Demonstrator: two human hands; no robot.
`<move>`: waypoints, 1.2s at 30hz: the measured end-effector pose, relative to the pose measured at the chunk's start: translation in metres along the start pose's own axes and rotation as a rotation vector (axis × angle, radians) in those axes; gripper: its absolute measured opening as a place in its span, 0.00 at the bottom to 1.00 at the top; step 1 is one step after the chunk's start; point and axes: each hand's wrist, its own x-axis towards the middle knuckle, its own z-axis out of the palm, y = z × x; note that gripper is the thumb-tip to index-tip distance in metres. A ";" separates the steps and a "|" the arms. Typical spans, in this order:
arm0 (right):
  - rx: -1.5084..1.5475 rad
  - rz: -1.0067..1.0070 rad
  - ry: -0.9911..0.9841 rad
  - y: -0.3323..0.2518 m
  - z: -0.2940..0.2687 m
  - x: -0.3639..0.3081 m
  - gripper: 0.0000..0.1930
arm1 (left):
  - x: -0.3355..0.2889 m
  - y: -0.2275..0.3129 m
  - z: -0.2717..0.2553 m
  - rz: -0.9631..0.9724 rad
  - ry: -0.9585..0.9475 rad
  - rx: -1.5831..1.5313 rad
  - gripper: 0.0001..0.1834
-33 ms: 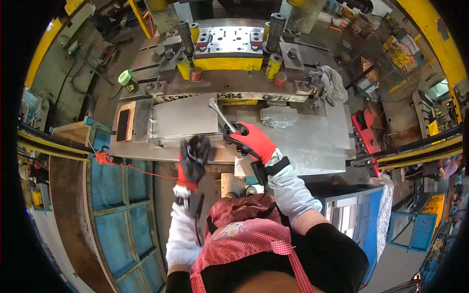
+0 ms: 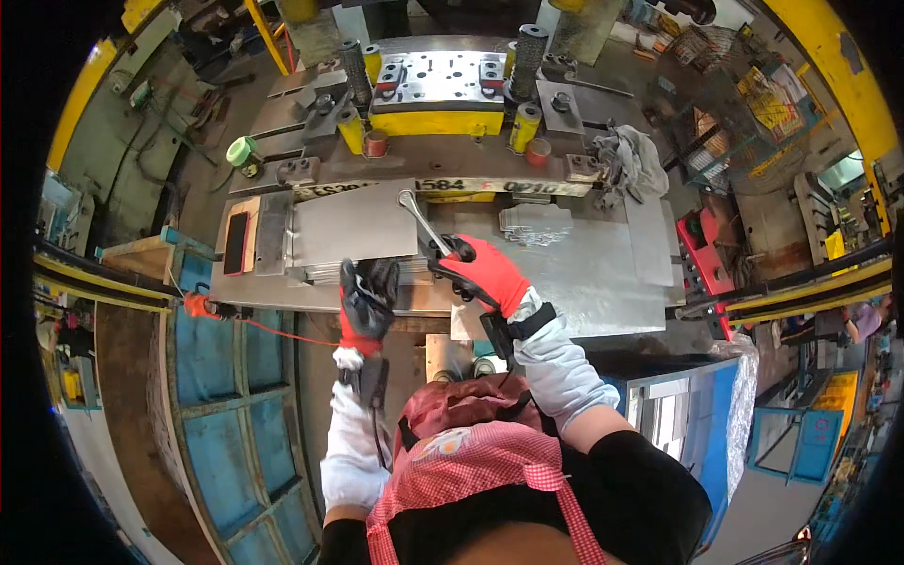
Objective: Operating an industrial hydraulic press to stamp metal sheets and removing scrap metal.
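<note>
My right hand (image 2: 485,273), in a red glove with black palm, is closed around a silver wrench (image 2: 424,219). The wrench's ring end points up and left, over the right edge of a stack of flat metal sheets (image 2: 353,218). My left hand (image 2: 367,306), gloved alike, is held at the front edge of that stack. Its fingers are up and apart, and I see nothing in them. Whether it touches the sheets, I cannot tell. Right of the wrench lies a small pile of cut metal pieces (image 2: 535,222) on a broad metal plate (image 2: 603,292).
Beyond the bench stands a press die (image 2: 438,80) on a yellow block, with posts beside it. A green-lidded jar (image 2: 243,153) and a phone (image 2: 237,243) are at the left. Grey rags (image 2: 633,162) and a red tool holder (image 2: 704,262) are at the right.
My left hand has shifted slightly, and its fingers, blurred before, now show apart. The right hand keeps its hold on the wrench almost unmoved.
</note>
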 end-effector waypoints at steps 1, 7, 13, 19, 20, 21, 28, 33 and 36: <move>0.050 -0.046 -0.012 -0.002 0.001 -0.002 0.15 | 0.014 0.007 -0.015 -0.006 -0.055 -0.146 0.12; 0.006 0.046 -0.098 -0.010 -0.013 -0.032 0.14 | 0.015 0.017 -0.042 -0.129 -0.031 0.083 0.08; -0.105 -0.027 -0.237 0.010 -0.022 -0.083 0.24 | -0.031 0.025 -0.038 0.498 0.213 0.894 0.14; 0.076 0.097 -0.141 0.010 -0.028 -0.108 0.25 | 0.006 0.024 0.080 0.581 0.189 1.505 0.10; 0.106 0.078 -0.133 0.007 -0.029 -0.110 0.24 | 0.018 0.017 0.082 0.661 0.090 1.283 0.10; 0.137 0.077 -0.134 -0.007 -0.028 -0.112 0.23 | 0.031 0.015 0.084 0.675 0.046 1.292 0.09; 0.353 0.069 0.073 -0.029 -0.031 -0.096 0.21 | 0.133 0.006 0.147 0.275 -0.056 1.289 0.07; 0.463 0.034 0.070 -0.040 -0.034 -0.051 0.19 | 0.242 0.031 0.105 0.643 -0.259 2.157 0.14; 0.430 0.001 0.038 -0.031 -0.045 -0.041 0.17 | 0.254 0.032 0.111 0.626 -0.539 2.308 0.14</move>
